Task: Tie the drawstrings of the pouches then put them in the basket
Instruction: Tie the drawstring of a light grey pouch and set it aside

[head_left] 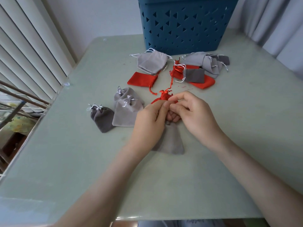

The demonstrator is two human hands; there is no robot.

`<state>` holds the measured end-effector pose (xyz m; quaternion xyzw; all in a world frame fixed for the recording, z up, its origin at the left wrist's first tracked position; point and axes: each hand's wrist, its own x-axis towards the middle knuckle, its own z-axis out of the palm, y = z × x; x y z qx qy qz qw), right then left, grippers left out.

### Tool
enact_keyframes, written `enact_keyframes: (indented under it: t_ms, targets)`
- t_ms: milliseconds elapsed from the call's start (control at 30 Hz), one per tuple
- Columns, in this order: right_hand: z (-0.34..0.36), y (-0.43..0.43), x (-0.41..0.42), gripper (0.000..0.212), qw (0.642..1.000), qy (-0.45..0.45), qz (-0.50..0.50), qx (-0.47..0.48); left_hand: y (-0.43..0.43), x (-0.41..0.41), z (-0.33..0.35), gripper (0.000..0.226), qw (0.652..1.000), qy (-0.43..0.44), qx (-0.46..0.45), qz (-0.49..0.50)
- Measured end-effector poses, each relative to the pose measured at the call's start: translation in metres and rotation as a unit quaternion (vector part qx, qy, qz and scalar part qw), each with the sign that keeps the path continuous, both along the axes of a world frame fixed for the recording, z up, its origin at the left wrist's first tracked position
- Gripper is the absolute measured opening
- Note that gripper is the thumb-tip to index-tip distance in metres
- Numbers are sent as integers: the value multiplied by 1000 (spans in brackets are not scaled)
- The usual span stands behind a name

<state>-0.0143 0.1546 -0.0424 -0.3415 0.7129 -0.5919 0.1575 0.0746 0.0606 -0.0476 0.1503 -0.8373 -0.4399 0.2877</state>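
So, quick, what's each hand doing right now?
Left hand: pinching the neck of the light grey fabric drawstring pouch.
Right hand: pinching the same pouch's neck.

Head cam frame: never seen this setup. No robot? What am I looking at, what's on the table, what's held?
There is no robot here. A person works with bare hands, and the single picture comes from a camera worn on the head, looking forward and down.

The left hand and right hand meet with fingers curled at the neck of a grey pouch that lies on the pale green table. The fingers hide its cords.

Just beyond the hands lies a red pouch with its neck drawn shut. To the left is a cluster of cinched grey pouches. Farther back lie flat red and grey pouches, not yet closed. Behind them stands the blue basket; its inside is out of view.
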Motion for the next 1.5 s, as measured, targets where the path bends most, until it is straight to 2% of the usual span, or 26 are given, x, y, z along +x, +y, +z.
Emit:
enact_keyframes:
  t_ms: [267,367,433,500,567,667,733,767,833,933,967,1033,1133,1233,1300,1400,1500]
  targets:
    - [2,-1,6,10,983,-172,-19,-62,-1,-3,-5,29,988,47,-143,28]
    - [3,2,4,13,978,-200,17,-52,-3,-3,-8,26,978,65,-194,38]
    - [4,4,2,12,981,-189,30,-44,-3,-4,-8,26,976,71,-205,34]
    - [4,5,2,11,986,-161,30,-36,-2,-3,-7,28,981,61,-180,28]
    - [4,5,3,11,994,-103,15,-26,-1,-2,-5,29,994,35,-104,11]
    - [6,4,6,11,993,109,-51,13,1,-2,1,29,997,6,77,0]
    - [7,4,9,10,983,169,-65,10,-1,-3,1,37,986,-7,168,8]
    - [7,4,10,10,987,150,-59,6,-2,-4,0,38,979,-11,202,8]
    - [4,1,9,6,998,55,-41,14,-4,-5,-3,37,970,-14,244,3]
    - [5,1,3,12,996,-63,37,46,-3,-5,-5,31,972,-10,236,-8]
    - [7,2,2,10,992,-78,78,54,-3,-5,-5,31,975,-9,221,-11]
    - [7,5,0,21,985,-96,124,68,-4,-4,-7,31,981,-5,192,-16]
    - [7,6,-3,23,982,-131,111,84,-3,-4,-7,30,983,13,182,-17]
    - [7,5,-5,23,977,-163,108,88,1,-4,-4,31,976,38,214,-33]
    - [8,5,-8,28,966,-214,132,66,1,-4,-2,31,959,58,267,-68]
    - [11,7,-12,31,929,-319,188,8,0,-3,1,30,915,82,363,-157]
    - [12,11,-13,24,905,-354,234,-25,-2,-4,3,31,907,83,367,-191]
